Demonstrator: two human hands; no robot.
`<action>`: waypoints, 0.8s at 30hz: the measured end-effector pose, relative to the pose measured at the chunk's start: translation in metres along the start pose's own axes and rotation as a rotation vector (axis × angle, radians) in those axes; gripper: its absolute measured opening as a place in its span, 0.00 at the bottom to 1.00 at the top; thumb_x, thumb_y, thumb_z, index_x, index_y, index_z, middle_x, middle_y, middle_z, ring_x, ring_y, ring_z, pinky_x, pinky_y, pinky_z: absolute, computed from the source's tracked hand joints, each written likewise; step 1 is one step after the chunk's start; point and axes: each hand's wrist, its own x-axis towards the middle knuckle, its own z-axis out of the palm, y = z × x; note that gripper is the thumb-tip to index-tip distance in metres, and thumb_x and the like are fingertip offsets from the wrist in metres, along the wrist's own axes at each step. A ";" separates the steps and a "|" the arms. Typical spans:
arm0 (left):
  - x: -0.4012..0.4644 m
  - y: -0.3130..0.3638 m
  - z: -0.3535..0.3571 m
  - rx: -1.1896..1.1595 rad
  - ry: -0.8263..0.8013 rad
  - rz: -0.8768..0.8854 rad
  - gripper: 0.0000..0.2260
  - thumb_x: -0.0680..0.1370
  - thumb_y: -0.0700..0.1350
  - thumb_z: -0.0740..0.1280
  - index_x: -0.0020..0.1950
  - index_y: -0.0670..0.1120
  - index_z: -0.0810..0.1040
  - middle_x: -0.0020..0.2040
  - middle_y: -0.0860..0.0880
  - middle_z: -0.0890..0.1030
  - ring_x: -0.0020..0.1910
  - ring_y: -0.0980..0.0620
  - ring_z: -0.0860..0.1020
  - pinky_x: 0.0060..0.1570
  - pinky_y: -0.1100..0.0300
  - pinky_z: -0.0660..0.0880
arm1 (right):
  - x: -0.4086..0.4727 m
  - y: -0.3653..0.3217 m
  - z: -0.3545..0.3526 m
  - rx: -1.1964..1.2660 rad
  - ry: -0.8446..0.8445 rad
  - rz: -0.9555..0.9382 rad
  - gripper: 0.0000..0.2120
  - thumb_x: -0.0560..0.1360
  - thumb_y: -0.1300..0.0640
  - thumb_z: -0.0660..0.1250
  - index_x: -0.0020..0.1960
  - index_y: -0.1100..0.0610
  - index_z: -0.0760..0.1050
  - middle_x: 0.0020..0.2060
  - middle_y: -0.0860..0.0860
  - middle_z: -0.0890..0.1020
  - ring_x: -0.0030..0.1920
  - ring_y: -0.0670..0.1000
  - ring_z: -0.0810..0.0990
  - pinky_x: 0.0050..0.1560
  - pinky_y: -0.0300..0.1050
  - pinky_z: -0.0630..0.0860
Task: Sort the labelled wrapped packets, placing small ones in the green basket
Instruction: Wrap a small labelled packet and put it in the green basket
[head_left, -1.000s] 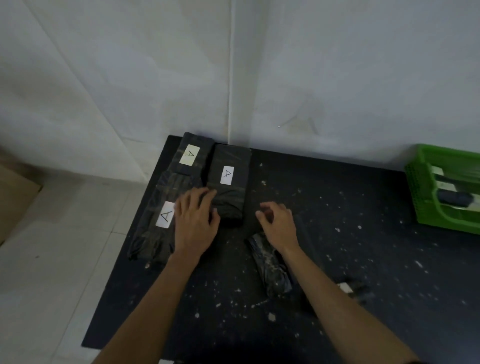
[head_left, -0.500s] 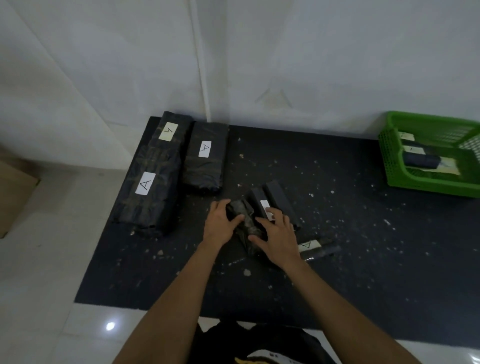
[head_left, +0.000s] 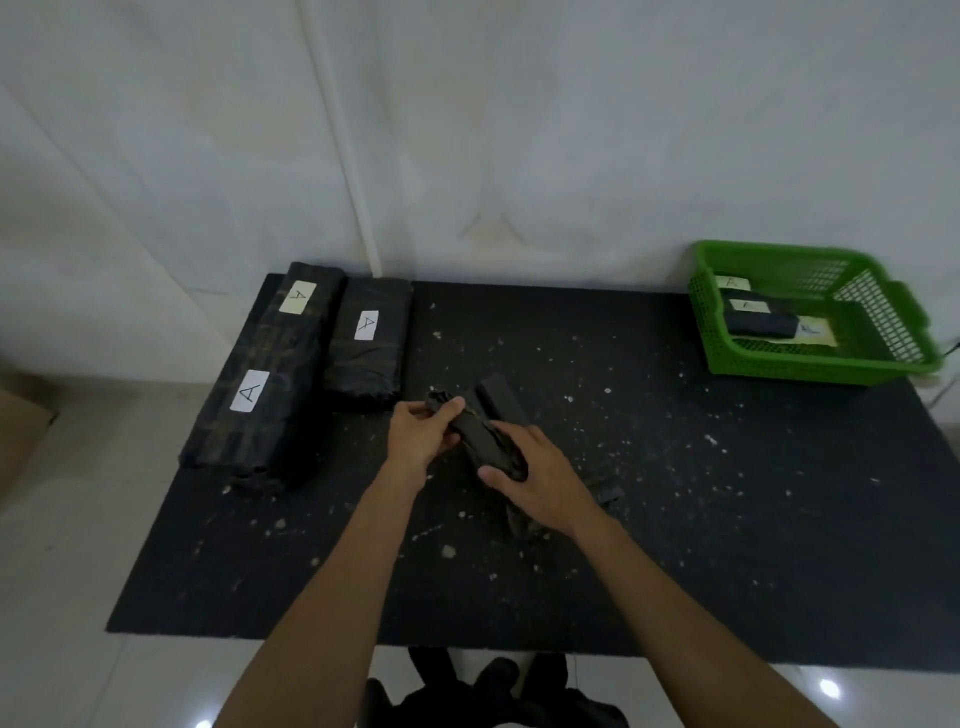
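Head view: small black wrapped packet (head_left: 480, 436) held above the dark mat (head_left: 675, 519) near its centre; long axis runs from far-left to near-right; left hand (head_left: 421, 436) pinches the far end, right hand (head_left: 540, 473) clasps the near end; green basket (head_left: 810, 358) at far right, well apart, holding labelled packets (head_left: 761, 322).

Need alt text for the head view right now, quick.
Both hands, left hand and right hand, hold a small black wrapped packet over a speckled black mat. Large A-labelled packets lie far left; a green basket holding small packets sits far right.
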 end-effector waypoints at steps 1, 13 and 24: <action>-0.004 0.004 0.005 0.099 0.012 0.050 0.20 0.72 0.51 0.78 0.54 0.45 0.72 0.57 0.42 0.79 0.49 0.48 0.82 0.36 0.60 0.80 | 0.000 0.001 -0.008 0.013 0.031 -0.016 0.30 0.79 0.42 0.68 0.77 0.46 0.65 0.64 0.47 0.71 0.60 0.46 0.74 0.63 0.43 0.74; -0.068 0.055 0.056 0.491 -0.250 0.605 0.20 0.76 0.55 0.73 0.65 0.55 0.72 0.56 0.59 0.78 0.55 0.63 0.76 0.56 0.63 0.75 | -0.014 -0.009 -0.121 0.656 0.351 0.110 0.10 0.81 0.51 0.69 0.59 0.54 0.73 0.52 0.56 0.82 0.43 0.54 0.87 0.34 0.46 0.83; -0.110 0.127 0.077 0.341 -0.198 0.892 0.22 0.76 0.49 0.75 0.65 0.52 0.70 0.54 0.61 0.77 0.49 0.75 0.75 0.44 0.79 0.69 | -0.018 -0.071 -0.168 0.706 0.544 -0.128 0.19 0.76 0.58 0.75 0.61 0.53 0.68 0.51 0.58 0.80 0.32 0.49 0.81 0.25 0.42 0.76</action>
